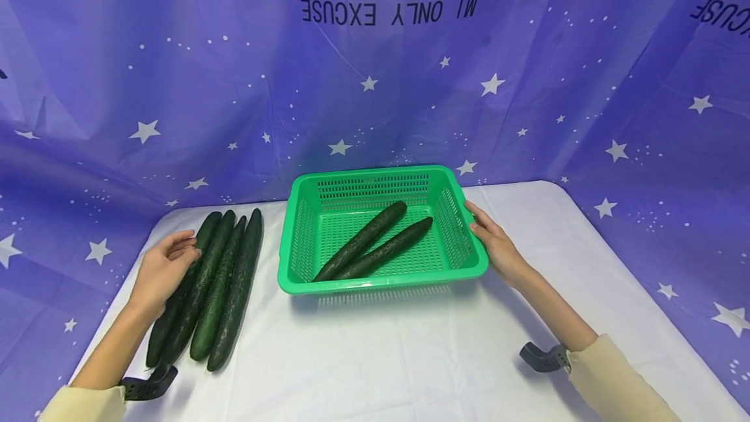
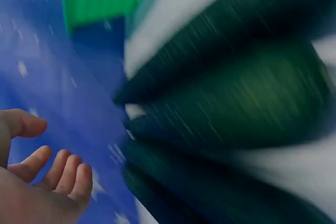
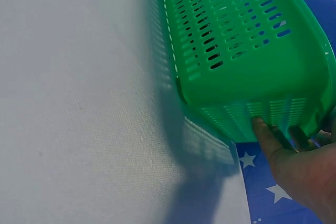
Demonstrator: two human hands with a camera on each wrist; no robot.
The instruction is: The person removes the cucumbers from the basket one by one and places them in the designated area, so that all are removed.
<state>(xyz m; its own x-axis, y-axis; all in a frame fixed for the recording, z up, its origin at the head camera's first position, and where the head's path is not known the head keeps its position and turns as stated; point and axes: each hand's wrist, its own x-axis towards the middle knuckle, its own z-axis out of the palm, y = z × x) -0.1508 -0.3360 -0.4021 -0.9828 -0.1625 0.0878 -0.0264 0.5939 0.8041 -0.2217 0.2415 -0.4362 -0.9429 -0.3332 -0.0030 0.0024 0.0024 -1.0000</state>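
My left hand [image 1: 164, 269] hovers over the left side of several dark green cucumbers [image 1: 237, 295] laid side by side on the left of the table. Its fingers bend loosely and hold nothing; the left wrist view has the hand [image 2: 47, 187] apart from the blurred cucumbers [image 2: 226, 93]. A green plastic basket [image 1: 383, 285] stands at the middle back with two cucumbers [image 1: 389, 249] lying slanted in it. At the basket's right end, my right hand [image 1: 498, 246] grips the rim. In the right wrist view its fingers [image 3: 270, 140] touch the perforated end wall from outside.
A white cloth [image 1: 375, 357] covers the table. Behind it and along both sides hangs a purple-blue curtain [image 1: 328, 96] with white stars and printed letters, close to the basket's back edge. Each wrist carries a black mount [image 1: 541, 357].
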